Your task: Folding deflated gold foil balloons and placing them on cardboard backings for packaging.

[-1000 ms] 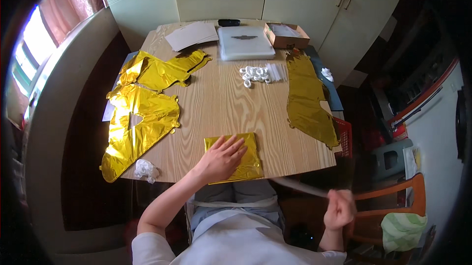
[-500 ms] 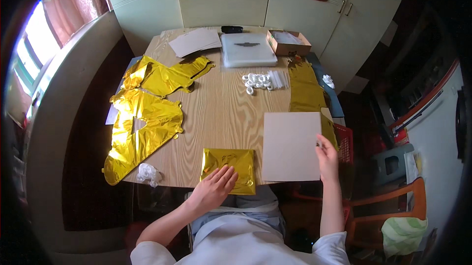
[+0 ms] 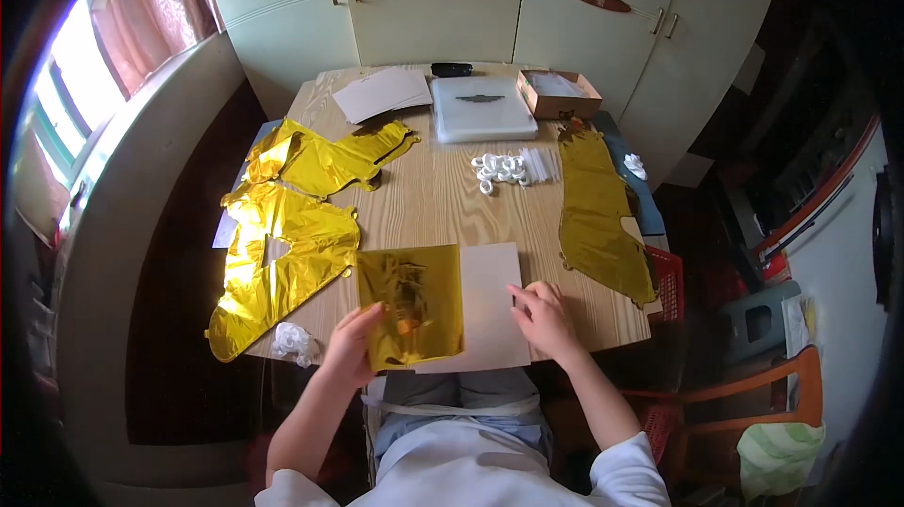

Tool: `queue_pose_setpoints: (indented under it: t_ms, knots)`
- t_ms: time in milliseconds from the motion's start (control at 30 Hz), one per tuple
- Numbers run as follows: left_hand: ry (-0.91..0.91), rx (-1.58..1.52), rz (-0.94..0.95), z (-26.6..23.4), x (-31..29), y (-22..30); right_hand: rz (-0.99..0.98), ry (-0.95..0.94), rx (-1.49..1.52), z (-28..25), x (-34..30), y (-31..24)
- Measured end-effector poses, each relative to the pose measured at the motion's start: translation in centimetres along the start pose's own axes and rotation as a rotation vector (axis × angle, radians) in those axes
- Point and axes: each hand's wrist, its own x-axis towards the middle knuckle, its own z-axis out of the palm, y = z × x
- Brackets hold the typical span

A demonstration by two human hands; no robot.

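Observation:
My left hand [image 3: 353, 349] grips the left edge of a folded gold foil sheet [image 3: 424, 305], its thumb lying on top. The foil is raised in front of me at the table's near edge and overlaps the left part of a pale grey card [image 3: 492, 305]. With thumb and fingers closed at the card's right edge, my right hand [image 3: 548, 321] holds it. Flat gold foil balloons [image 3: 282, 239] lie spread on the left side of the table. Another flat gold foil piece [image 3: 598, 215] lies along the right side.
Farther back on the table [image 3: 428, 206] are white ribbon rolls [image 3: 499, 168], clear tubes [image 3: 537, 165], a stack of clear bags [image 3: 482, 121], an open cardboard box [image 3: 570, 107] and loose grey cards [image 3: 381, 95]. Crumpled white tissue [image 3: 295, 343] sits near the front left corner.
The folded gold foil has been lifted off the table by my left hand. My right hand has brought the grey card left, partly under the foil.

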Motion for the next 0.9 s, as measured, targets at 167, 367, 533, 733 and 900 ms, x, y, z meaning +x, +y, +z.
queue_pose_setpoints:
  t_ms: [167, 367, 533, 733, 900]
  knots:
    - [0.012, -0.043, -0.217, 0.2, 3.8, -3.3, -0.063, -0.008, -0.020, 0.4, 0.3, 0.6]
    - [0.021, -0.021, -0.237, 1.7, 4.8, -4.7, -0.308, -0.096, 0.011, 1.1, 2.2, 1.2]
    - [0.040, 0.029, -0.205, 2.2, 5.1, -5.2, -0.382, -0.269, -0.237, 1.4, 3.9, 0.7]
    - [0.029, 0.213, -0.078, 2.8, 5.2, -4.9, -0.406, -0.303, -0.361, 1.7, 4.0, 1.1]
    - [0.085, 1.177, 0.867, -1.2, 6.7, -5.9, -0.405, -0.320, -0.372, 1.9, 4.0, 1.0]
